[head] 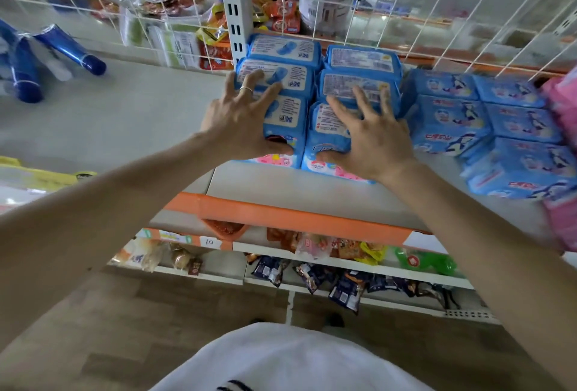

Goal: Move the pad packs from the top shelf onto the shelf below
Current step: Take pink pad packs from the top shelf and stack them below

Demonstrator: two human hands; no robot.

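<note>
White shirt (290, 359) sits lowest in my view, both bare arms reaching up to the top shelf (125, 115). Left grip (246, 115) and right grip (374, 137) each clamp the front pad packs (284, 47), fingers spread on top, thumbs against the front face. Packs sit in two rows on that shelf.

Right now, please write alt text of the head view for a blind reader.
The left hand grips the left row of blue pad packs on the top shelf, the right hand the right row, fingers spread on top, thumbs at the front. More blue packs lie to their right, blue tubes at far left, snacks on shelves below.
</note>
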